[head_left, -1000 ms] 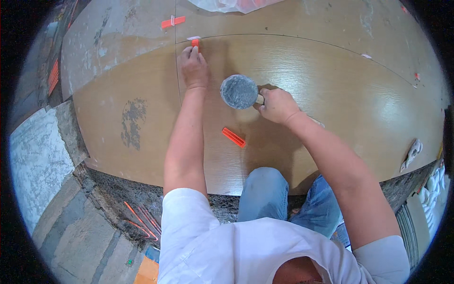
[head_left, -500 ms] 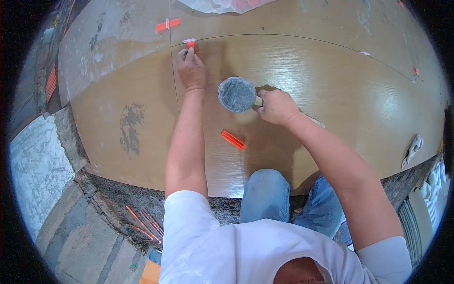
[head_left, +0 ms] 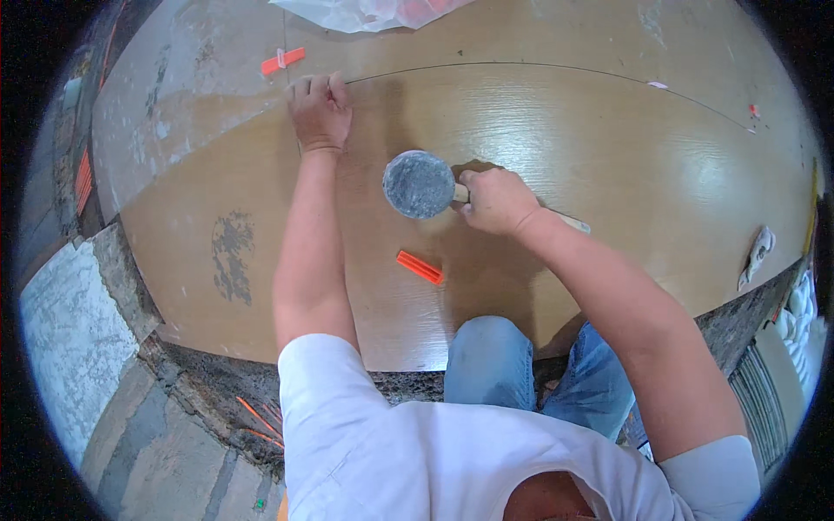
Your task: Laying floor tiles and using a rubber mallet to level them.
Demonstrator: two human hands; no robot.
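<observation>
My right hand is closed round the pale handle of a mallet, whose round grey head is over the brown wood-look tile. The handle's end shows beyond my wrist. My left hand is at the far-left tile joint, fingers curled down. Whatever they hold is hidden beneath them. Just beyond it, an orange levelling wedge sits through a whitish clip on the joint. Another orange wedge lies loose on the tile, nearer my knees.
A translucent plastic bag lies at the far edge. Along the right of the curved joint are a small white clip and an orange-and-white piece. A crumpled whitish cloth rests at right. Rough ground and a marbled slab border the left.
My left hand has turned and curled over the joint, covering the orange wedge and clip it was pinching. The right hand still holds the mallet. The whole view has shifted slightly.
</observation>
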